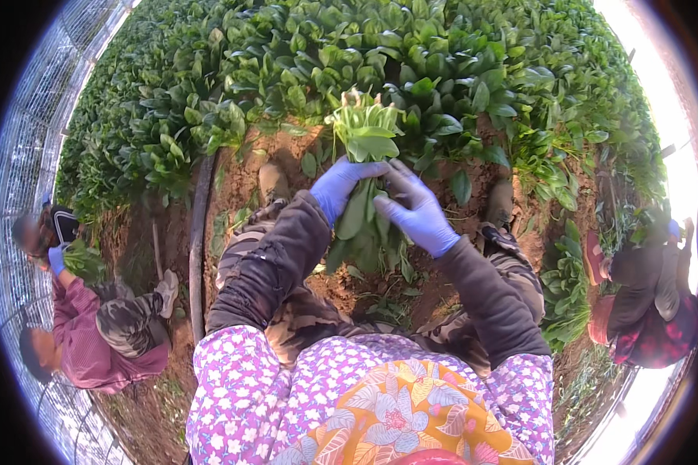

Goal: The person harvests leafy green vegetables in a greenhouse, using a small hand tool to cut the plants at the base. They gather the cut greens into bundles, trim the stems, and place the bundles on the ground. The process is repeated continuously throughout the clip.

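A bunch of leafy greens, apparently spinach, hangs before me with its cut stem ends pointing away and its leaves trailing towards my body. My left hand, in a thin blue-violet glove, is closed round the middle of the bunch. My right hand, gloved alike, has its thumb and fingers apart at the right side of the leaves, its fingertips close to the fingers of my left hand. Whether those fingertips touch the bunch is hard to tell. Bare reddish soil with scattered leaves lies beneath.
Dense growing greens fill the far side. A dark pipe or hose runs along the soil at left. Cut greens lie in a pile at right. One co-worker crouches at left, another at right.
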{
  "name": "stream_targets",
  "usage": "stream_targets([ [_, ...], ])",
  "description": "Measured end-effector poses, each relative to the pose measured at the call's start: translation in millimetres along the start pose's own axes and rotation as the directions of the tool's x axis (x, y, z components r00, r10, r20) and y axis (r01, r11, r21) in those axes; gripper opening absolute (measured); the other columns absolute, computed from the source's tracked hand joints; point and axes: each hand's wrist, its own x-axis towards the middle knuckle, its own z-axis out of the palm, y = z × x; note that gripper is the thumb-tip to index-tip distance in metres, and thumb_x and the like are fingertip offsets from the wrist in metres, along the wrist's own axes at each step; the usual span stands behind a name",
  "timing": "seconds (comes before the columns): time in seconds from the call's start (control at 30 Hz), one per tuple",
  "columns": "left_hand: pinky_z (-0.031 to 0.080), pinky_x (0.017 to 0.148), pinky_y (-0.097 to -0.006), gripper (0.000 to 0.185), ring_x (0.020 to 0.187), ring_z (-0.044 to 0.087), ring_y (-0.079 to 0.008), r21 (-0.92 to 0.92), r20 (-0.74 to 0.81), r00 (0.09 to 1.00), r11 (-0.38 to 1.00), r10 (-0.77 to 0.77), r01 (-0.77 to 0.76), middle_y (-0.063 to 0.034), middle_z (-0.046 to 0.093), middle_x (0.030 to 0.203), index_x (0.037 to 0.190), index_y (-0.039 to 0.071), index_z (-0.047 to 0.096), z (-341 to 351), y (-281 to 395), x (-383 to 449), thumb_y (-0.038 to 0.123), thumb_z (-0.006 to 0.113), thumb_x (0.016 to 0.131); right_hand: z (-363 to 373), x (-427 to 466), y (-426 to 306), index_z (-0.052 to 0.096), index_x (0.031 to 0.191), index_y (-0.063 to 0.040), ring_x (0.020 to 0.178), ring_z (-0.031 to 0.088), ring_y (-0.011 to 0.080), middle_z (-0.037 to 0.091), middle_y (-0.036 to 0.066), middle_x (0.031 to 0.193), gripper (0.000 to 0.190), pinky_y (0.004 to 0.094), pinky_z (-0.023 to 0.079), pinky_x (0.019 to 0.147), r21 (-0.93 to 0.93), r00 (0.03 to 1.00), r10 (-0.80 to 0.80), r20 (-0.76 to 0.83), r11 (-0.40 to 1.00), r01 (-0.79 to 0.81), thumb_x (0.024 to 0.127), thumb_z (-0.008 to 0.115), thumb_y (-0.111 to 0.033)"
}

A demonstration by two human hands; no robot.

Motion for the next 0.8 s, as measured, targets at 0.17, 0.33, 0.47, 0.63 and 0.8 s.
stream_targets([
  [0.17,0.053,0.079,-0.0340,0.042,0.090,0.067,-0.0222,0.660,0.142,0.981,0.726,0.129,-0.191,-0.0087,0.069,0.101,0.116,0.001,0.060,-63,-5,15,0.009,0.073,0.077,-38,9,-23,0.067,0.111,-0.003,0.100,0.059,0.0094,0.066,0.004,0.109,0.021,0.0222,0.046,0.086,0.350,0.960,0.184,-0.213,0.931,-0.101,0.092,0.064,-0.011],
  [0.33,0.053,0.080,-0.0435,0.041,0.088,0.067,-0.0359,0.902,-0.039,0.970,-0.409,0.240,0.137,-0.0188,0.068,0.094,0.108,0.007,0.062,-39,0,0,0.022,0.074,0.072,-61,13,-28,0.066,0.113,-0.002,0.090,0.057,0.0055,0.066,0.000,0.102,0.022,0.0208,0.045,0.081,0.323,0.945,0.146,-0.294,0.945,-0.046,0.093,0.062,-0.010],
  [0.47,0.052,0.076,-0.0427,0.036,0.082,0.067,-0.0333,0.827,0.059,0.961,-0.552,0.269,0.104,-0.0147,0.068,0.089,0.108,0.009,0.060,-39,0,1,0.016,0.070,0.075,-50,14,-20,0.064,0.115,0.001,0.086,0.058,0.0058,0.066,0.002,0.103,0.028,0.0219,0.049,0.080,0.274,0.958,0.129,-0.255,0.960,-0.056,0.090,0.067,-0.010],
  [0.63,0.045,0.067,-0.0374,0.032,0.069,0.065,-0.0266,0.681,0.433,0.811,-0.732,0.392,-0.010,-0.0061,0.064,0.075,0.114,0.011,0.055,-44,9,5,0.010,0.061,0.082,-41,25,-2,0.052,0.128,0.007,0.099,0.060,0.0154,0.060,0.014,0.115,0.069,0.0276,0.050,0.088,0.052,0.972,0.150,-0.179,0.988,-0.142,0.077,0.082,-0.028],
  [0.8,0.042,0.069,-0.0343,0.032,0.072,0.063,-0.0189,0.477,0.439,0.848,-0.877,0.296,0.059,-0.0006,0.061,0.077,0.119,0.010,0.055,-36,12,3,0.013,0.056,0.086,-24,28,10,0.045,0.136,0.002,0.114,0.056,0.0297,0.053,0.022,0.125,0.096,0.0358,0.046,0.097,-0.316,0.983,0.080,-0.163,0.940,-0.129,0.065,0.085,-0.048],
])
